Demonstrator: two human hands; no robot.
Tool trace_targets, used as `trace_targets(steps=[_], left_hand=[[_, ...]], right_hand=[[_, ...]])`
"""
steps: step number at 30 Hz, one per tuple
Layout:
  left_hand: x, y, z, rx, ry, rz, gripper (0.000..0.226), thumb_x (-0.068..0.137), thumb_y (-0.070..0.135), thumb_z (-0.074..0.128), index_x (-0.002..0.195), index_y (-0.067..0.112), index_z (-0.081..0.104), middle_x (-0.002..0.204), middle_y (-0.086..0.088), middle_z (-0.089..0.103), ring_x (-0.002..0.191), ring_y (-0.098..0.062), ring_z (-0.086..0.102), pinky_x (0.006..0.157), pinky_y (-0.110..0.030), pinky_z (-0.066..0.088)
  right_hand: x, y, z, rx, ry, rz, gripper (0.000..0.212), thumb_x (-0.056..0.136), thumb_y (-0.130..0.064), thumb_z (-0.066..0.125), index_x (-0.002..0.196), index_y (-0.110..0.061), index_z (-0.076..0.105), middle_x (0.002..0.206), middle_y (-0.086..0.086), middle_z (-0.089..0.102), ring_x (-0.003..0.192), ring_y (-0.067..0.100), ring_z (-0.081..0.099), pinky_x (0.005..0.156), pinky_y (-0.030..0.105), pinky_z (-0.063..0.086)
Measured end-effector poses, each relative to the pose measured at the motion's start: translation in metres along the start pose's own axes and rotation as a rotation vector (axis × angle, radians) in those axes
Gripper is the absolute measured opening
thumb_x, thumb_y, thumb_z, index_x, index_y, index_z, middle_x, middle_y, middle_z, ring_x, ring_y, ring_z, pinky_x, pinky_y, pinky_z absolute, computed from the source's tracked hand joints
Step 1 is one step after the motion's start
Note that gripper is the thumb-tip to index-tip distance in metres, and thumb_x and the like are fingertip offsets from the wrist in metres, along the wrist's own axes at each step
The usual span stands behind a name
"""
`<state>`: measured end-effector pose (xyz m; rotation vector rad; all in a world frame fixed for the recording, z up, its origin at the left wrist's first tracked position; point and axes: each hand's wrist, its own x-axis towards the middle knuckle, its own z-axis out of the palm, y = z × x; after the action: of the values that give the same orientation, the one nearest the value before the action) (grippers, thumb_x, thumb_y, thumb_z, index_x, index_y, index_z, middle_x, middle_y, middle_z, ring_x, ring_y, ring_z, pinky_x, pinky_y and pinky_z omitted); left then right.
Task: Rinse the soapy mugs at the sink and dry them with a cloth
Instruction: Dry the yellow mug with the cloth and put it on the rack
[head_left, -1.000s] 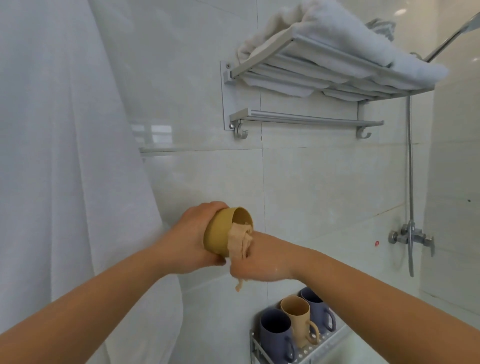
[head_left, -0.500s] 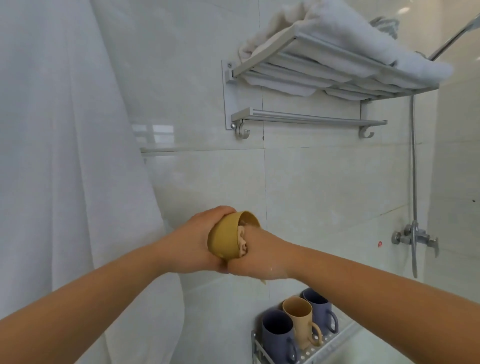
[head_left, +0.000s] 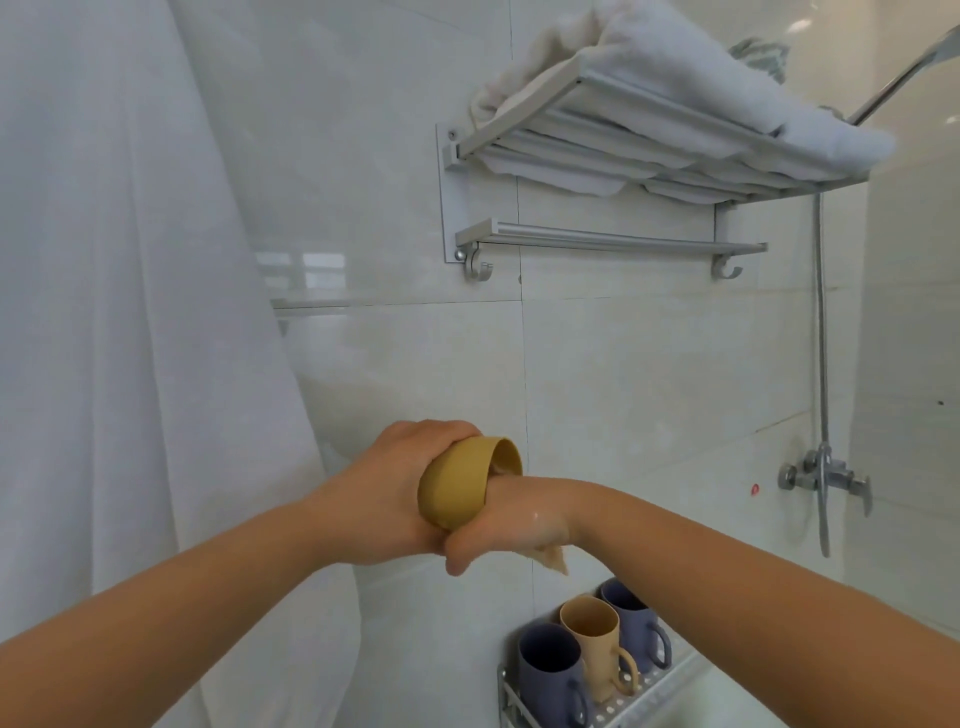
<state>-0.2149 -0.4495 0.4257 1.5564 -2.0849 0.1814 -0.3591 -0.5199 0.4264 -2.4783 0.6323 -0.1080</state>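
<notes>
Gripping yellow mug (head_left: 457, 486), left hand (head_left: 395, 493); right hand (head_left: 511, 525) inside with cloth (head_left: 553, 560).

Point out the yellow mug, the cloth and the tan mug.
yellow mug (head_left: 457, 486): head view, outer wall.
cloth (head_left: 553, 560): head view, tip hanging below the right hand.
tan mug (head_left: 597, 649): head view, side wall, on the rack.

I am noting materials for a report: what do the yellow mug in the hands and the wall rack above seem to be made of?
The yellow mug looks like matte plastic or a similar composite: an even, dull surface without glaze shine. The wall rack looks like brushed aluminium or similar metal: silver-grey bars with a soft sheen.
</notes>
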Motion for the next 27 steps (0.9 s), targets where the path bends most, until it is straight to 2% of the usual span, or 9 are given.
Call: trace_targets(steps=[3, 5, 7, 11, 14, 17, 21, 25, 27], left_hand=[[-0.002, -0.005, 0.004, 0.035, 0.000, 0.017, 0.072, 0.060, 0.028, 0.090, 0.120, 0.033, 0.050, 0.108, 0.028, 0.048, 0.110, 0.013, 0.036, 0.081, -0.010, 0.038], [-0.003, -0.012, 0.008, 0.065, 0.008, 0.019, 0.075, 0.062, 0.034, 0.088, 0.120, 0.044, 0.040, 0.112, 0.035, 0.039, 0.110, 0.017, 0.032, 0.090, -0.005, 0.029], [-0.005, -0.019, 0.014, 0.116, 0.079, 0.047, 0.079, 0.063, 0.044, 0.081, 0.126, 0.048, 0.035, 0.118, 0.034, 0.036, 0.112, 0.011, 0.031, 0.100, -0.013, 0.024], [-0.009, -0.026, 0.022, 0.138, 0.134, 0.046, 0.084, 0.061, 0.053, 0.074, 0.134, 0.044, 0.033, 0.127, 0.024, 0.039, 0.124, -0.007, 0.034, 0.107, -0.028, 0.028], [-0.009, -0.012, 0.009, 0.073, 0.044, 0.041, 0.076, 0.056, 0.050, 0.078, 0.123, 0.050, 0.042, 0.122, 0.033, 0.041, 0.117, 0.007, 0.037, 0.097, -0.009, 0.029], [-0.006, -0.005, -0.003, 0.018, -0.053, 0.027, 0.076, 0.053, 0.033, 0.087, 0.122, 0.031, 0.054, 0.115, 0.019, 0.056, 0.106, 0.005, 0.045, 0.084, -0.011, 0.040], [-0.003, -0.009, -0.009, 0.023, -0.170, -0.031, 0.082, 0.057, 0.024, 0.092, 0.120, 0.046, 0.045, 0.111, 0.030, 0.051, 0.106, 0.013, 0.044, 0.083, -0.006, 0.038], [0.004, -0.004, -0.014, 0.042, -0.324, -0.111, 0.089, 0.060, 0.026, 0.091, 0.128, 0.048, 0.037, 0.119, 0.029, 0.049, 0.108, 0.004, 0.050, 0.091, -0.013, 0.042], [0.003, 0.000, -0.010, 0.049, -0.319, -0.113, 0.087, 0.059, 0.028, 0.091, 0.128, 0.045, 0.040, 0.119, 0.027, 0.052, 0.107, 0.001, 0.053, 0.089, -0.016, 0.046]], right_hand=[[0.006, 0.005, 0.004, 0.209, -0.045, 0.044, 0.070, 0.063, -0.030, 0.074, 0.125, -0.004, 0.052, 0.124, 0.007, 0.050, 0.114, 0.023, 0.049, 0.102, 0.036, 0.042], [0.008, 0.010, 0.007, 0.489, 0.008, 0.013, 0.073, 0.047, -0.031, 0.070, 0.106, 0.008, 0.056, 0.112, 0.019, 0.055, 0.105, 0.023, 0.054, 0.095, 0.033, 0.044], [0.012, 0.014, 0.010, 0.788, 0.049, -0.040, 0.073, 0.047, -0.026, 0.067, 0.104, 0.017, 0.054, 0.103, 0.032, 0.051, 0.095, 0.022, 0.056, 0.085, 0.031, 0.045], [0.010, 0.008, 0.020, 1.060, 0.114, -0.169, 0.041, 0.057, -0.014, 0.058, 0.096, -0.004, 0.061, 0.092, 0.011, 0.061, 0.085, 0.018, 0.060, 0.069, 0.029, 0.048], [-0.002, -0.001, 0.022, 0.633, 0.130, -0.134, 0.026, 0.064, -0.014, 0.060, 0.086, -0.001, 0.058, 0.084, 0.007, 0.053, 0.077, 0.017, 0.052, 0.069, 0.027, 0.043], [-0.017, -0.009, 0.016, 0.045, 0.093, -0.032, 0.028, 0.087, -0.018, 0.061, 0.067, -0.010, 0.043, 0.063, 0.000, 0.039, 0.053, 0.011, 0.037, 0.051, 0.018, 0.031], [-0.027, -0.014, 0.015, -0.488, 0.068, -0.044, 0.033, 0.092, -0.025, 0.055, 0.065, -0.019, 0.036, 0.061, -0.004, 0.038, 0.050, 0.009, 0.034, 0.048, 0.016, 0.029], [-0.020, -0.009, 0.015, -0.618, -0.001, -0.015, 0.030, 0.094, -0.018, 0.050, 0.067, -0.019, 0.037, 0.067, -0.004, 0.038, 0.056, 0.010, 0.036, 0.052, 0.018, 0.030], [-0.020, -0.010, 0.010, -0.422, -0.055, 0.008, 0.019, 0.094, -0.024, 0.054, 0.079, -0.014, 0.046, 0.071, -0.006, 0.038, 0.061, 0.009, 0.038, 0.056, 0.018, 0.032]])
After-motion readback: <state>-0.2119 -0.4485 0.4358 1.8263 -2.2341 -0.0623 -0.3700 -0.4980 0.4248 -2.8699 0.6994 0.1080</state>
